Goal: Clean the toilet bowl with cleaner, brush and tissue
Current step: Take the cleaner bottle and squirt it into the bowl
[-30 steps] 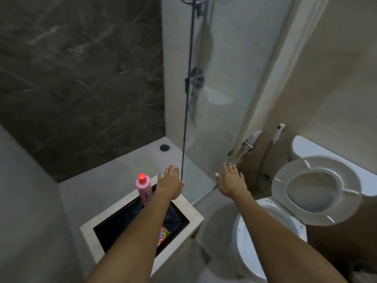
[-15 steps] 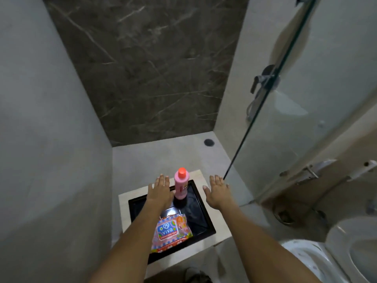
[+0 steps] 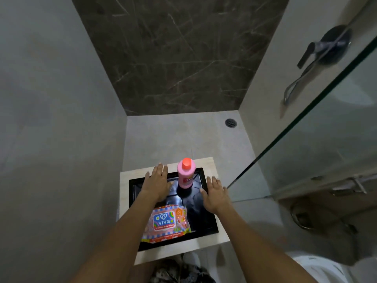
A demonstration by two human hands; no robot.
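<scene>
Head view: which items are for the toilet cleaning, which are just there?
For the job:
pink cleaner bottle, upright in the black tray
wipes pack, lying in the tray
toilet, only its edge in view

Just there:
shower handle
floor drain
glass partition

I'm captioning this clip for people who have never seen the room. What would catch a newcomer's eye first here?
The pink bottle with its bright orange-red cap, upright at the far side of the black tray, between the open left hand and right hand. Next, the colourful Viva wipes pack lying flat at the tray's near left. Behind them rises a dark veined wall.
</scene>
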